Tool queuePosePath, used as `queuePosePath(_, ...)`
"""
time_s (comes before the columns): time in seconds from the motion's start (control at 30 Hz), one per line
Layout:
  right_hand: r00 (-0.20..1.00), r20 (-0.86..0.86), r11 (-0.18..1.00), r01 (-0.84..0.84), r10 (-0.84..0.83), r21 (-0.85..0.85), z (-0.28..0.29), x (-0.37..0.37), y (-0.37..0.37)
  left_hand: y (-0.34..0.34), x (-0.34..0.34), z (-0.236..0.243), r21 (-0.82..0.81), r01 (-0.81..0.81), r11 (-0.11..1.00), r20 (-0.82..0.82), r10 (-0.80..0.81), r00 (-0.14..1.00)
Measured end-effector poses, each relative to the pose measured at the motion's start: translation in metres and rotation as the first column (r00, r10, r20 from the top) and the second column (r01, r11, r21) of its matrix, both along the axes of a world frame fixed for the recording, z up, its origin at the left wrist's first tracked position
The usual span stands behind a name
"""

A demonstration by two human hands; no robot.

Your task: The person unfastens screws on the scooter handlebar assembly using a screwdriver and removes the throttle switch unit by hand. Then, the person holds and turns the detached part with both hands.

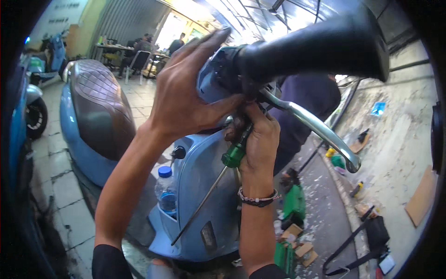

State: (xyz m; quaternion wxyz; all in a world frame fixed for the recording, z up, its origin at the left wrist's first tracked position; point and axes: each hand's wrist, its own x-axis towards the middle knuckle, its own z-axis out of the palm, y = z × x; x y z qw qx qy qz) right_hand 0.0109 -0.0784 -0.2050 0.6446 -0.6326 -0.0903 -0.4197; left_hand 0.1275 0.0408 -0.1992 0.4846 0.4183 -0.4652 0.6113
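My left hand (181, 93) is braced around the blue handlebar cover (211, 81) of a scooter, fingers extended up its side and thumb reaching underneath. Just right of it, my right hand (260, 137) is closed on a screwdriver (234, 154) with a green and black handle; its long shaft slants down to the left, away from the cover. The right fingertips press up at the underside of the cover near my left thumb, and what they touch there is hidden. A black handlebar grip (316, 46) and a silver brake lever (320, 130) extend to the right.
The scooter's blue front panel (216, 186) holds a water bottle (166, 190) in its pocket. A brown quilted seat (102, 102) stands left. At right, a person in dark clothing (302, 107) is beyond the lever; green boxes (293, 204) and a black bag (376, 232) lie on the ground.
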Motion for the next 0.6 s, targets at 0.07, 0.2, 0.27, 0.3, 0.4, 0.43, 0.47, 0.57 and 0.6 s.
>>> queuePosePath(0.07,0.998,0.011,0.996,-0.061,0.06,0.062,0.001,0.0,0.002,0.006,-0.018,-0.007,-0.023,0.017,1.0,-0.026,-0.018,1.0)
queuePosePath(0.2,0.995,0.024,0.991,-0.094,0.092,0.095,0.005,-0.007,0.007,0.026,-0.049,-0.015,-0.055,0.374,0.926,-0.312,-0.371,0.875)
queuePosePath(0.27,0.994,0.066,0.994,-0.092,0.089,0.054,0.0,0.003,0.001,0.045,-0.075,-0.003,0.087,0.363,0.928,-0.386,-0.304,0.871)
queuePosePath(0.3,0.992,0.122,0.999,-0.041,0.045,-0.036,-0.006,0.015,-0.01,0.041,-0.098,0.007,0.125,0.233,0.964,-0.451,-0.154,0.879)
queuePosePath(0.4,0.996,0.084,0.999,-0.036,0.034,0.019,-0.006,0.021,-0.01,0.036,-0.128,0.031,0.376,-0.032,0.926,-0.517,0.238,0.823)
queuePosePath(0.43,0.997,0.041,0.998,-0.065,0.064,0.021,-0.001,0.008,-0.005,0.036,-0.138,0.041,0.445,-0.154,0.882,-0.535,0.4,0.744)
queuePosePath(0.47,0.998,0.008,0.997,-0.07,0.07,0.018,0.004,0.001,-0.009,0.028,-0.135,0.044,0.48,-0.366,0.798,-0.318,0.547,0.775)
queuePosePath(0.57,0.992,0.086,0.993,0.1,-0.095,-0.06,-0.001,0.028,-0.015,0.015,-0.119,0.037,0.354,-0.547,0.759,-0.214,0.635,0.742)
queuePosePath(0.6,0.97,0.138,0.964,0.22,-0.199,-0.152,-0.003,0.026,-0.017,0.019,-0.096,0.039,0.36,-0.583,0.728,-0.156,0.663,0.732)
